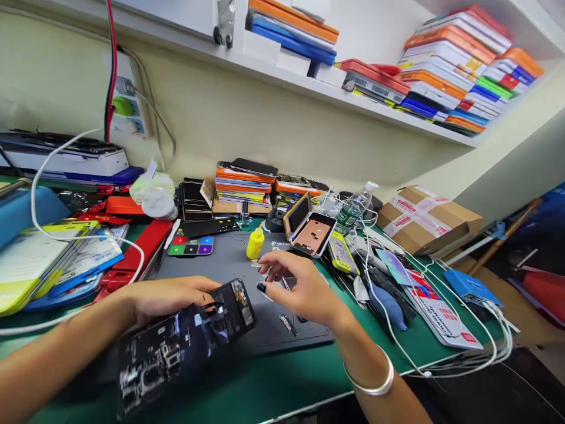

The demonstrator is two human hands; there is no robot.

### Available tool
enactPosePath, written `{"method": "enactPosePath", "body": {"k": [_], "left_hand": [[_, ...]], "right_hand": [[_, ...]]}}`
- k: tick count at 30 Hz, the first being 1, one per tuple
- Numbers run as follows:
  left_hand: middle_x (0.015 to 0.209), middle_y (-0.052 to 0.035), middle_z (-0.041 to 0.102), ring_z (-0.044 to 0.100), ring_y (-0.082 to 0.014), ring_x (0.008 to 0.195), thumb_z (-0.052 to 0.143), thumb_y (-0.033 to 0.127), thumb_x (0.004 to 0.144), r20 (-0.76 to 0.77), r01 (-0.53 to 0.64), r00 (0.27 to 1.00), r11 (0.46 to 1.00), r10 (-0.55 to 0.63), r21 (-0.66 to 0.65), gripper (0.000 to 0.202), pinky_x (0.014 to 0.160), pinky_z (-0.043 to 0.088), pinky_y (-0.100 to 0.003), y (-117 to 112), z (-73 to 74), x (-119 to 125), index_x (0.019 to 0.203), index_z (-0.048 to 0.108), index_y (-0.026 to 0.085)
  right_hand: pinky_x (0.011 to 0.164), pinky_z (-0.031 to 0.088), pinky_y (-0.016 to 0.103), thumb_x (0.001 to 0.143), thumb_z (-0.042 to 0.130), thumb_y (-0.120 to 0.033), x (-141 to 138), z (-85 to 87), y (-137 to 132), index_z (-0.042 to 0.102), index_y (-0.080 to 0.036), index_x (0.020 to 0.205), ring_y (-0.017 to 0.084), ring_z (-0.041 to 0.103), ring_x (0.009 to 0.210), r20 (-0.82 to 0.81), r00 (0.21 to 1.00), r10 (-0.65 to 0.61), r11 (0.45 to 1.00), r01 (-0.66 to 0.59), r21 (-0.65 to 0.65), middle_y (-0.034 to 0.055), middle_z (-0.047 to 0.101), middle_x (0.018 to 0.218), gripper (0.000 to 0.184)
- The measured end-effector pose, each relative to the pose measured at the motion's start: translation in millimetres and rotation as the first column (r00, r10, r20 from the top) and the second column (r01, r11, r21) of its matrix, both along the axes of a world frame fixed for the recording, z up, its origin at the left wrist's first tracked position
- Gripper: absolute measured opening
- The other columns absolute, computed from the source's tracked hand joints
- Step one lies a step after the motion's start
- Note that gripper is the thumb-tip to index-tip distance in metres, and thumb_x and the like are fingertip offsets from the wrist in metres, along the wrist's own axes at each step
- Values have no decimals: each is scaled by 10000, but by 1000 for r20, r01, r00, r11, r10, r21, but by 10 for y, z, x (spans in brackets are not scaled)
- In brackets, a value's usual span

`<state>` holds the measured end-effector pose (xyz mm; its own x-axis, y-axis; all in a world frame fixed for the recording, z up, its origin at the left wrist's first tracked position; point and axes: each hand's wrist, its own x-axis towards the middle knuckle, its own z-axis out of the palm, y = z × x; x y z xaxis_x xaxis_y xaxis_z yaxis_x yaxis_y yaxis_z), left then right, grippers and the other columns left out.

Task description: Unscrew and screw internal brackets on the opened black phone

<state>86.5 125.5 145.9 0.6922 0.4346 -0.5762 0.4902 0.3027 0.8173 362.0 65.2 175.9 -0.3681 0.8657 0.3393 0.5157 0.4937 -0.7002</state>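
My left hand (170, 297) grips an opened black phone (176, 347), tilted above the front of the bench. Its bare inner parts face up, with a camera-like module at the far end. My right hand (295, 285) hovers over the grey work mat (220, 253), thumb and fingers curled but apart. I see nothing held in it, though a small pale shape lies close to the thumb tip and is hard to make out. A small metal part (288, 324) rests on the mat below that hand. Beyond the fingers stands a yellow bottle (255, 243).
Behind the mat are an open phone case-like box (311, 232), a water bottle (354, 207) and stacked phone boxes (243, 185). At right lie a blue air blower (388, 303), white cables and a taped carton (428, 219). Packets (48, 253) crowd the left.
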Motion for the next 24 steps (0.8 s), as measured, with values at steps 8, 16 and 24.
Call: {"method": "enactPosePath", "body": {"k": [8, 16, 24], "left_hand": [[1298, -79, 736, 725, -284, 1175, 740, 479, 1021, -313, 430, 883, 869, -348, 246, 383, 1028, 639, -502, 299, 87, 240, 1247, 715, 171], [1224, -55, 800, 735, -297, 1199, 608, 479, 1004, -362, 389, 904, 784, -225, 484, 330, 1090, 596, -459, 228, -31, -20, 1098, 777, 212], [1334, 38, 805, 725, -259, 1302, 435, 676, 943, -227, 149, 974, 735, 7, 661, 528, 1184, 538, -298, 80, -242, -168, 1177, 799, 374]], "right_hand": [[889, 665, 413, 1084, 705, -410, 62, -496, 191, 702, -179, 1293, 201, 751, 980, 277, 954, 114, 990, -84, -115, 70, 754, 1195, 311], [934, 653, 421, 1065, 735, -324, 132, -602, 151, 743, -169, 1087, 207, 748, 1035, 543, 806, 233, 971, -164, -173, 50, 766, 1127, 157], [788, 514, 330, 1004, 701, -87, 8, -617, 193, 736, -174, 911, 192, 629, 873, 562, 811, 162, 986, -160, -54, 41, 733, 910, 132]]}}
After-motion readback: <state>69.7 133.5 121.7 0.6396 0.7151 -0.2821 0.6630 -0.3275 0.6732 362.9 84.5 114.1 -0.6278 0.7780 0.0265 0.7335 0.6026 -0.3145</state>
